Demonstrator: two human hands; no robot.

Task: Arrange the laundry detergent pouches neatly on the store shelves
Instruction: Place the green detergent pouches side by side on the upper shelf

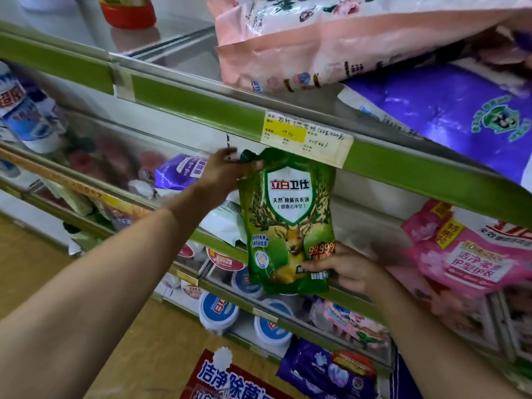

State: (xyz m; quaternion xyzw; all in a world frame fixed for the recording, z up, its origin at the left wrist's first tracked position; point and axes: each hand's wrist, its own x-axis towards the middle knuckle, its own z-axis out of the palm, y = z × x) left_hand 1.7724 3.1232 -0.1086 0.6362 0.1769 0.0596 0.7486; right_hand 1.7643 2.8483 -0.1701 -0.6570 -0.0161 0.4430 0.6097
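Fingers of the left hand (223, 168) are pinching the capped spout and fingers of the right hand (342, 267) are gripping the lower right corner of the green detergent pouch (288, 223), holding it upright in mid-air before the green-edged shelf (403, 165), likely being placed, needing a free slot among the pouches.

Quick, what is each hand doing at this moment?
Left hand: grips the top of the green pouch, by the cap.
Right hand: grips the pouch's bottom corner.
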